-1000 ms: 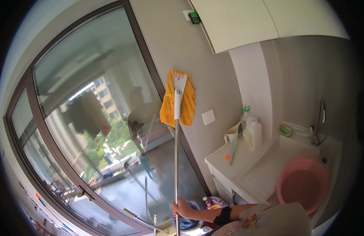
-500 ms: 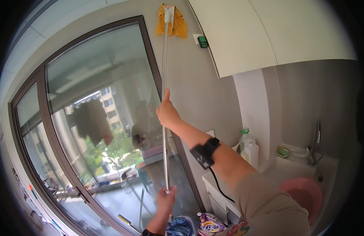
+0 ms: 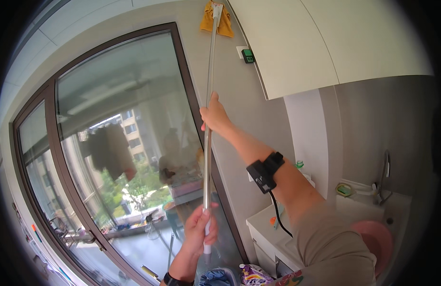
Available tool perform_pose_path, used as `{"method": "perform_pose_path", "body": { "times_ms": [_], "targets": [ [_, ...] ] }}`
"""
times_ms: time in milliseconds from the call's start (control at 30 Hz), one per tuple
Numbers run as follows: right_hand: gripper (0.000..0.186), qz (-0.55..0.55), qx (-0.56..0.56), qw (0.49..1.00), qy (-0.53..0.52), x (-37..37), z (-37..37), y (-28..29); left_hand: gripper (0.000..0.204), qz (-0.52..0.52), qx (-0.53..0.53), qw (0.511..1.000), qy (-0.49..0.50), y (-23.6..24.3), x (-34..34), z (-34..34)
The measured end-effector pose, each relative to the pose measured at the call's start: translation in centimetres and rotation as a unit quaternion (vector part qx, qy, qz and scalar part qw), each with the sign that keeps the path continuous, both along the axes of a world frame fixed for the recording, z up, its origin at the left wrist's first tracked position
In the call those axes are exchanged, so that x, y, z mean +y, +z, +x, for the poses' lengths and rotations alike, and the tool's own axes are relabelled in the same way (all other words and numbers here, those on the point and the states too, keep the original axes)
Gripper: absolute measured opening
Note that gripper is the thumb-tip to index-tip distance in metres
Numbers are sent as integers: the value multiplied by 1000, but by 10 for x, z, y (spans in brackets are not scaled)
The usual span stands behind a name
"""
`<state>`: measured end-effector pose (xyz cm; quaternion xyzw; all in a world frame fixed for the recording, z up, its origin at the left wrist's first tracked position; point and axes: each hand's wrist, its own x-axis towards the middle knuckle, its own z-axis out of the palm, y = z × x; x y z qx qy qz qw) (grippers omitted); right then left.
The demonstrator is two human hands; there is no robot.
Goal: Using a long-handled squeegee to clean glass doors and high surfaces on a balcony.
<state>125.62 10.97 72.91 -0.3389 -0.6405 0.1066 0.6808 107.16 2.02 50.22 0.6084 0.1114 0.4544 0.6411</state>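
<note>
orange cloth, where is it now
The orange cloth is at the head view's top centre, atop the silver pole, just left of the pale cabinet.

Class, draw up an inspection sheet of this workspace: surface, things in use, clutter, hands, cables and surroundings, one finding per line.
Surface: grey wall behind the raised mop; contact cannot be confirmed.
Things in use: mop with a metal pole, orange cloth on its head.
Clutter: tub holding blue fabric, beside a purple-and-white bag; pink basin in the sink.
Left hand: closed around the lower pole.
Right hand: closed around the pole higher up, thumb pointing upward.
Cables: black cable hanging from the device on the right forearm.
Surroundings: brown-framed glass door to the left; pale cabinets upper right; tap by the sink.
</note>
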Motion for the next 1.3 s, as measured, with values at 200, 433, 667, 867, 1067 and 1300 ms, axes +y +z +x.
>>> {"method": "perform_pose_path", "body": {
  "times_ms": [200, 433, 667, 867, 1067, 1300],
  "targets": [
    [37, -19, 18, 998, -53, 9, 20, 48, 32, 8, -4, 1000, -30, 46, 14, 12],
    [33, -32, 14, 996, -77, 30, 40, 6, 31, -4, 26, 1000, -3, 9, 26, 31],
    [34, -14, 23, 1000, -14, 33, 45, -59, 30, -43, 19, 999, -13, -49, 22, 30],
    [34, -36, 24, 999, 12, 14, 46, -104, 31, -66, 25, 997, -14, -93, 9, 29],
    [38, -36, 24, 998, 47, 15, 27, -125, 31, -71, 11, 997, 17, -114, 4, 11],
    [40, -27, 11, 999, -21, 27, 13, -25, 29, -3, -9, 999, 53, -27, 17, 0]
  ]
}}
